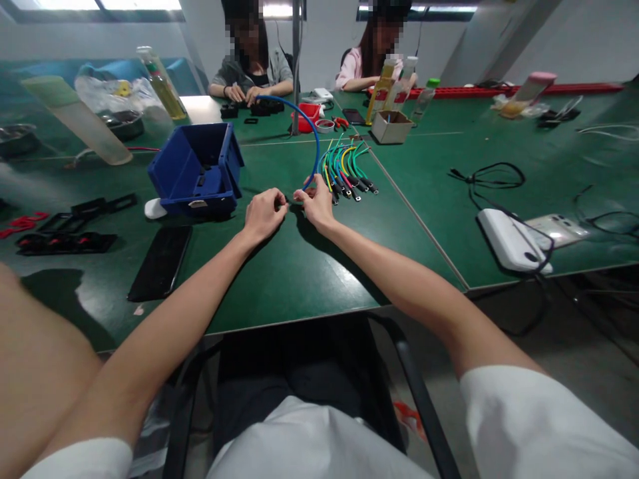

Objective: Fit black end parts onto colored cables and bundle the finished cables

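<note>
My left hand [263,213] and my right hand [315,203] meet over the green table [299,266], both with fingers pinched together. A blue cable [313,136] arcs up and away from my right hand's fingertips, which grip its near end. My left hand's fingertips pinch at the same spot; what they hold is too small to make out. Just beyond my right hand lies a bundle of green, yellow and red cables [347,166] with black connector ends.
A blue plastic bin [197,169] stands left of my hands, a black phone [160,261] nearer the edge, black parts [70,226] at far left. A white power bank [512,239] and black cords lie at right. Two people sit across the table near bottles and a cardboard box [391,126].
</note>
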`<state>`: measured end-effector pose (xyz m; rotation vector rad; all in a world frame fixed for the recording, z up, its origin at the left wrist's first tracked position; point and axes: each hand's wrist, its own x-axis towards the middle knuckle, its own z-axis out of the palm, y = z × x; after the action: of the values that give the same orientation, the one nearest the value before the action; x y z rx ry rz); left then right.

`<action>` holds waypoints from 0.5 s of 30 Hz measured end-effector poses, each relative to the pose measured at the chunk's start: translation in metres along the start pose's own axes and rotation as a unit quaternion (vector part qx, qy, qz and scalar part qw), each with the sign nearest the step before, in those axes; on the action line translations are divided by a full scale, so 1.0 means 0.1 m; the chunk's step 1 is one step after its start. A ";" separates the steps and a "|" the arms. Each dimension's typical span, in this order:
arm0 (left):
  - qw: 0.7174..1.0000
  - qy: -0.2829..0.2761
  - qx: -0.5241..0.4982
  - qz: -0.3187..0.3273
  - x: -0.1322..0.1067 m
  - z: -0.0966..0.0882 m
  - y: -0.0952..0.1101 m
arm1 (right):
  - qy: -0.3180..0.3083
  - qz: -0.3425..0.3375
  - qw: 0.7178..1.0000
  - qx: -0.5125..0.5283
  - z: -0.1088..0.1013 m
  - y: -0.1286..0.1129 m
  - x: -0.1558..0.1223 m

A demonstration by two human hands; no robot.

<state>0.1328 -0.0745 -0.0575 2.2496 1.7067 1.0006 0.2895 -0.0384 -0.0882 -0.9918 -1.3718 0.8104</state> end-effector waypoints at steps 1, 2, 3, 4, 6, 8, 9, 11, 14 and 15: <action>1.000 0.002 0.004 -0.006 0.00 0.00 0.00 | 0.000 0.003 1.000 -0.002 0.00 -0.02 -0.01; 1.000 0.003 0.005 -0.012 0.00 0.00 0.01 | 0.001 0.007 1.000 -0.006 -0.01 -0.04 -0.01; 1.000 0.003 0.000 -0.016 0.00 0.00 0.01 | 0.002 0.011 1.000 -0.009 -0.01 -0.06 -0.02; 1.000 0.003 -0.007 -0.018 0.00 0.00 0.01 | -0.001 0.012 1.000 -0.011 -0.02 -0.08 -0.03; 1.000 0.002 -0.017 -0.014 0.00 0.00 0.00 | -0.005 0.010 1.000 -0.017 -0.02 -0.10 -0.03; 1.000 -0.001 -0.013 -0.005 0.01 0.00 -0.02 | -0.006 0.008 0.999 -0.031 -0.02 -0.10 -0.03; 1.000 -0.004 -0.007 -0.001 0.01 0.00 -0.03 | -0.006 0.009 0.999 -0.042 -0.02 -0.10 -0.03; 1.000 -0.007 0.001 0.002 0.01 0.01 -0.06 | -0.007 0.012 0.998 -0.069 -0.01 -0.10 -0.03; 1.000 -0.008 -0.004 0.003 0.01 0.02 -0.08 | -0.013 0.013 0.996 -0.092 -0.01 -0.12 -0.03; 1.000 -0.008 -0.009 0.004 0.01 0.02 -0.08 | -0.014 0.013 0.996 -0.092 -0.01 -0.14 -0.03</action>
<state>0.1277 -0.0703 -0.0632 2.2504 1.6767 0.9916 0.2892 -0.0468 -0.0769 -1.1453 -1.4806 0.7294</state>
